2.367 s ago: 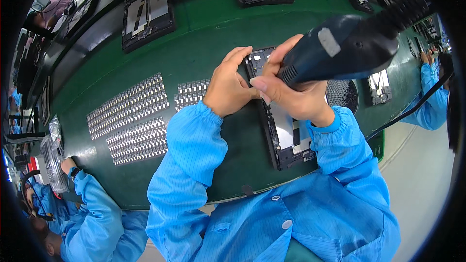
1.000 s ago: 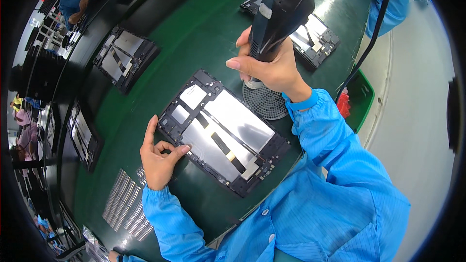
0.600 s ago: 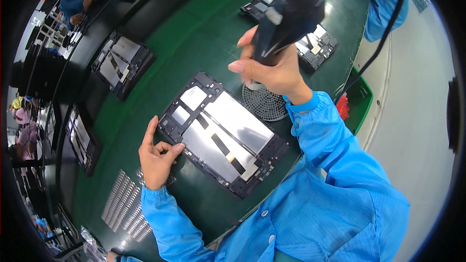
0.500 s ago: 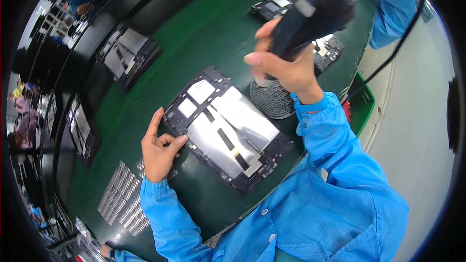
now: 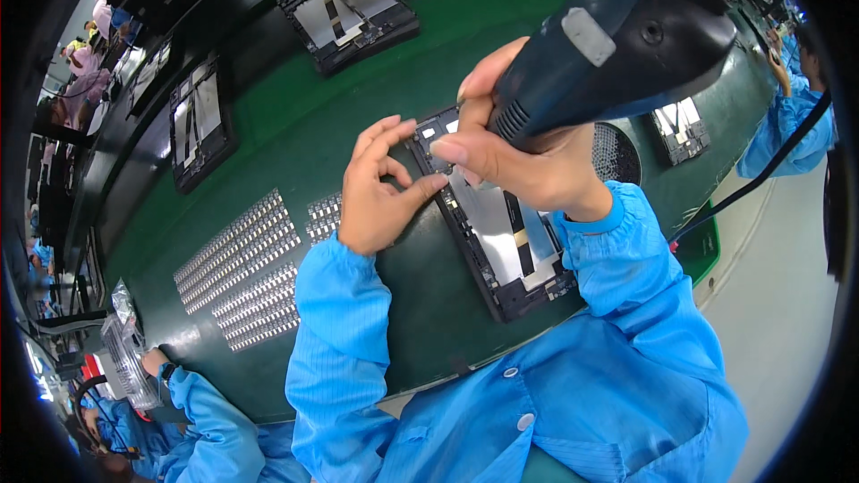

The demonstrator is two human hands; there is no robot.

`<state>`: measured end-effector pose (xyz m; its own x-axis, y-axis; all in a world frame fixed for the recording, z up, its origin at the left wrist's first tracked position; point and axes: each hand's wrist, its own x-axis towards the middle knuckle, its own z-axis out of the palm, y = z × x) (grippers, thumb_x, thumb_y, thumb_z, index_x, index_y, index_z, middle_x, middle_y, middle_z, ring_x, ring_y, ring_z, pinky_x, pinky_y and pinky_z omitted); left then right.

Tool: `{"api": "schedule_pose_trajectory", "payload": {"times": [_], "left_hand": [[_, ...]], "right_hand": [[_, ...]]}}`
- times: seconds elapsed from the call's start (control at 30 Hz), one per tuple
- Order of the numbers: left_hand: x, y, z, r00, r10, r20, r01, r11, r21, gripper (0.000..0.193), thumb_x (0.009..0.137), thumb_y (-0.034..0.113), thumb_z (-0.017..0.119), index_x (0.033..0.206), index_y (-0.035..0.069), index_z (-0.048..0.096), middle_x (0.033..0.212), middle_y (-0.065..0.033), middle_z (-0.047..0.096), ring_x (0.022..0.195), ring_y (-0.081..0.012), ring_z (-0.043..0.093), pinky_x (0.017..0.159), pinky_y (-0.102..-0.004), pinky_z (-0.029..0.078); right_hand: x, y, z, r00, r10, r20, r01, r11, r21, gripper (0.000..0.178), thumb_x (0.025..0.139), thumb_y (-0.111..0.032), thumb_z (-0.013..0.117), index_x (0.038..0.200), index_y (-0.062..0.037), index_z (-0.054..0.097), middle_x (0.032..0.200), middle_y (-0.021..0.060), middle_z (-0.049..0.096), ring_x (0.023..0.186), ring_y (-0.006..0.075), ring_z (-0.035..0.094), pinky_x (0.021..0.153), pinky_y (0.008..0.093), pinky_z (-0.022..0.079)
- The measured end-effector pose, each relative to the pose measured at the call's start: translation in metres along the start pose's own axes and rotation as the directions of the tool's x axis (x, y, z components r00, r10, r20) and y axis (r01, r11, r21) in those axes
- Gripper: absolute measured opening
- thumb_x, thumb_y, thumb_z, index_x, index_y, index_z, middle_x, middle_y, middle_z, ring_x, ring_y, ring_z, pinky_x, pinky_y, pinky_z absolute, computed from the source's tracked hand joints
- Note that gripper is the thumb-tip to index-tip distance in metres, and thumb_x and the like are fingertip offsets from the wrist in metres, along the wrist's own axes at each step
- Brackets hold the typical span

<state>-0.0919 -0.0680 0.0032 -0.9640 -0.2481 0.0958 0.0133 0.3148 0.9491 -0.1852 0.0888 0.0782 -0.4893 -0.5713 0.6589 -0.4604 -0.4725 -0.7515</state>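
On the green bench before me lies an opened tablet [image 5: 501, 224], its silver inner plate and black frame showing. My left hand [image 5: 380, 188] steadies it by the upper left edge, thumb and fingertips pressed to the frame. A dark electric screwdriver [image 5: 591, 58] is gripped in my right hand [image 5: 537, 161], held over the tablet's upper part. The hand and the tool hide its tip and some of the tablet. Just right of that hand, partly covered, is a round dish with a dotted grid surface [image 5: 616, 154].
Small metal parts [image 5: 242, 250] lie in rows at the left. Other opened tablets rest on the far rack [image 5: 349, 18] and on the right of the bench [image 5: 682, 130]. A green bin [image 5: 702, 250] hangs by the right edge. Co-workers' sleeves [image 5: 215, 425] show left and right.
The screwdriver in my right hand has moved from above the round dish to above the tablet's upper part. My left hand stays on the tablet's edge. The whole view has shifted.
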Motion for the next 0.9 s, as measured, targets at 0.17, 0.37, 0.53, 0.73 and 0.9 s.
{"api": "schedule_pose_trajectory", "payload": {"times": [0.17, 0.37, 0.53, 0.73, 0.9], "left_hand": [[-0.03, 0.0, 0.014, 0.976, 0.206, -0.068, -0.199, 0.975, 0.097, 0.033, 0.063, 0.001, 0.078, 0.094, 0.004, 0.067, 0.091, -0.0026, 0.053, 0.058, -0.0064, 0.04, 0.05, -0.0212, 0.037], [-0.035, -0.001, 0.019, 0.978, 0.201, -0.051, -0.195, 0.974, 0.115, 0.023, 0.069, 0.003, 0.075, 0.091, 0.002, 0.068, 0.08, -0.0015, 0.053, 0.055, -0.0076, 0.043, 0.048, -0.0227, 0.037], [-0.034, 0.0, 0.019, 0.985, 0.162, -0.056, -0.158, 0.985, 0.07, 0.017, 0.071, 0.003, 0.073, 0.087, 0.002, 0.068, 0.077, -0.0014, 0.055, 0.055, -0.0073, 0.045, 0.047, -0.0233, 0.037], [-0.034, -0.01, 0.021, 0.983, 0.167, -0.075, -0.169, 0.985, -0.018, 0.015, 0.071, 0.0, 0.073, 0.084, 0.002, 0.067, 0.076, -0.0017, 0.055, 0.055, -0.0065, 0.046, 0.046, -0.0227, 0.036], [-0.032, -0.016, 0.014, 0.988, 0.152, 0.001, -0.151, 0.985, -0.082, 0.018, 0.073, -0.001, 0.072, 0.089, 0.001, 0.065, 0.078, -0.0008, 0.056, 0.053, -0.0053, 0.046, 0.046, -0.02, 0.037]], "right_hand": [[0.001, 0.003, 0.009, 1.0, 0.024, -0.006, -0.023, 0.999, 0.047, 0.038, 0.075, 0.009, 0.068, 0.104, 0.0014, 0.044, 0.06, 0.0075, 0.056, 0.052, 0.0094, 0.055, 0.045, 0.0204, 0.043], [0.001, 0.007, 0.018, 1.0, -0.002, 0.029, 0.002, 1.0, 0.023, 0.038, 0.075, 0.009, 0.068, 0.103, 0.0014, 0.043, 0.06, 0.0076, 0.056, 0.051, 0.0093, 0.055, 0.046, 0.0204, 0.042], [0.0, 0.011, 0.021, 0.999, -0.011, 0.04, 0.008, 0.998, 0.058, 0.038, 0.075, 0.008, 0.067, 0.104, 0.0017, 0.043, 0.06, 0.0075, 0.055, 0.052, 0.0094, 0.055, 0.046, 0.0202, 0.042], [-0.001, 0.012, 0.019, 0.998, -0.012, 0.057, 0.012, 1.0, -0.002, 0.038, 0.076, 0.008, 0.067, 0.103, 0.002, 0.043, 0.06, 0.0079, 0.055, 0.052, 0.0091, 0.055, 0.046, 0.0203, 0.041], [-0.001, 0.012, 0.021, 0.999, -0.003, 0.046, 0.002, 1.0, 0.019, 0.037, 0.075, 0.008, 0.068, 0.103, 0.0025, 0.044, 0.06, 0.0079, 0.056, 0.052, 0.0091, 0.055, 0.047, 0.0201, 0.042]]}}
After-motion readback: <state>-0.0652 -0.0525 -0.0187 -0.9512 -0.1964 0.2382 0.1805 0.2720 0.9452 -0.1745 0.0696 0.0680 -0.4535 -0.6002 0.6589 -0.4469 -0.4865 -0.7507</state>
